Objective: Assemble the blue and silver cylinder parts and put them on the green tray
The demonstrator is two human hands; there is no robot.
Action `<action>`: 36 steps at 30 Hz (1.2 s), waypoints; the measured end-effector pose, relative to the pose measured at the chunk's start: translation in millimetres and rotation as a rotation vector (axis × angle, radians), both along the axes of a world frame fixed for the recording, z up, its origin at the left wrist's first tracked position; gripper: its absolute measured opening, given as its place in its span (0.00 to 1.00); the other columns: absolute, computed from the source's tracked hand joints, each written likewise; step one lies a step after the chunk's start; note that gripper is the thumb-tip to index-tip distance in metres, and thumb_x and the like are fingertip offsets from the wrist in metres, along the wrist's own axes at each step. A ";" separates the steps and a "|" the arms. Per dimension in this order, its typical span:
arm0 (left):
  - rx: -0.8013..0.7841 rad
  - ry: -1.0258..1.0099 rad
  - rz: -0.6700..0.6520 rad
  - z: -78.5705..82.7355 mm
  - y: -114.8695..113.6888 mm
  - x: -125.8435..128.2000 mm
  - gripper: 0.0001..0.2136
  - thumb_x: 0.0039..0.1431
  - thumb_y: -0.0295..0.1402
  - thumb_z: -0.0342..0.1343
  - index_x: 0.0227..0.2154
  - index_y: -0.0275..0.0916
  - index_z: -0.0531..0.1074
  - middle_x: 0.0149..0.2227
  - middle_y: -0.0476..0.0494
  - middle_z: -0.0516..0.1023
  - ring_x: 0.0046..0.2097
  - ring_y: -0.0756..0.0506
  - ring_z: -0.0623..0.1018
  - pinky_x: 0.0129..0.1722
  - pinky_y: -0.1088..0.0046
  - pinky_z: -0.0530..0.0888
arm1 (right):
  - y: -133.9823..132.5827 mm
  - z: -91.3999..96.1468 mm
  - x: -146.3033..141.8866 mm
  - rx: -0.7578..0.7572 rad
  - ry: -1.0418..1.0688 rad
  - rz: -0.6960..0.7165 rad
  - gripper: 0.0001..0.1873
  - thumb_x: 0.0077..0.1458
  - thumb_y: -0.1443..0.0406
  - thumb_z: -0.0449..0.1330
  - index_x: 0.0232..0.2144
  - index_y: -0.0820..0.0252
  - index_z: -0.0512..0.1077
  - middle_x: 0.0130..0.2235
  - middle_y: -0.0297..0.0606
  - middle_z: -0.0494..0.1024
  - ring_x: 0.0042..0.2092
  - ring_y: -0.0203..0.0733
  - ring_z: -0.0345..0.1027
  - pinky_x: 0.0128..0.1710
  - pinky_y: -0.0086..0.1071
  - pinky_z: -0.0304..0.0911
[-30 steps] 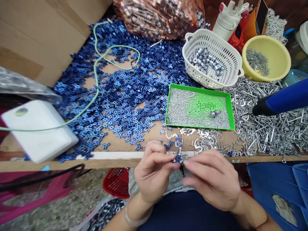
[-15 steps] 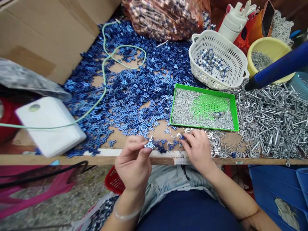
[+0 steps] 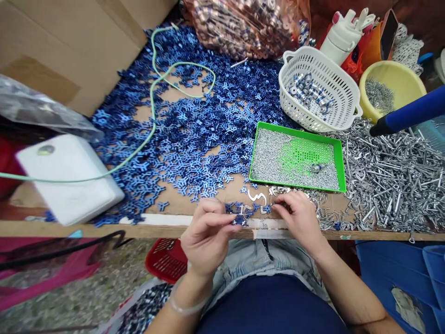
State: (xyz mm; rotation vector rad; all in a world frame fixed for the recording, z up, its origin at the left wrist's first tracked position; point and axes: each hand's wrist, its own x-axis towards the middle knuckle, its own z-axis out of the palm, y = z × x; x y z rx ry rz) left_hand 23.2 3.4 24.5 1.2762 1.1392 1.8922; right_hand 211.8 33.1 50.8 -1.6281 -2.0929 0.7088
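Observation:
My left hand [image 3: 206, 234] pinches a small blue three-armed metal piece [image 3: 238, 220] just above the table's front edge. My right hand [image 3: 299, 218] rests on the table edge, fingers curled down over small silver clips [image 3: 257, 197] and blue bits; what its fingertips hold is hidden. A wide heap of blue three-armed pieces [image 3: 194, 125] covers the table beyond my left hand. A green tray [image 3: 342, 171] of tiny silver parts lies just beyond my right hand.
A white basket [image 3: 342, 90] holds silver-blue rollers. A yellow bowl [image 3: 413, 79], a pile of silver pins [image 3: 396, 176], a blue-handled tool [image 3: 410, 113], a white box [image 3: 66, 181], a green cord [image 3: 149, 134], cardboard boxes [image 3: 69, 46] and a bag of rollers [image 3: 243, 25] surround the work spot.
A second ago both hands worked a blue piece together below the table edge. The right hand then reached to the clips on the table; the left hand keeps the blue piece.

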 end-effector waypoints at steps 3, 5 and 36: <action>-0.008 -0.003 0.018 -0.6 -0.7 -1.4 0.07 0.47 0.30 0.65 0.31 0.46 0.78 0.24 0.51 0.66 0.29 0.49 0.66 0.29 0.70 0.62 | -0.5 -3.1 -0.8 0.076 -0.128 0.045 0.08 0.57 0.64 0.55 0.34 0.57 0.74 0.32 0.39 0.75 0.36 0.44 0.62 0.35 0.37 0.59; -0.021 -0.016 0.038 -1.4 -1.0 -5.4 0.07 0.47 0.29 0.65 0.30 0.45 0.78 0.24 0.51 0.66 0.29 0.49 0.67 0.29 0.70 0.63 | -0.6 -1.9 -0.6 0.050 -0.122 0.077 0.09 0.58 0.64 0.55 0.35 0.57 0.75 0.32 0.38 0.75 0.36 0.43 0.61 0.36 0.37 0.59; -0.049 -0.105 0.157 -26.5 5.6 -33.8 0.05 0.45 0.30 0.66 0.28 0.44 0.78 0.25 0.51 0.67 0.29 0.51 0.68 0.29 0.73 0.64 | 27.3 -1.3 -59.5 0.478 -0.404 0.334 0.06 0.57 0.66 0.55 0.33 0.52 0.73 0.59 0.36 0.65 0.60 0.49 0.52 0.56 0.55 0.39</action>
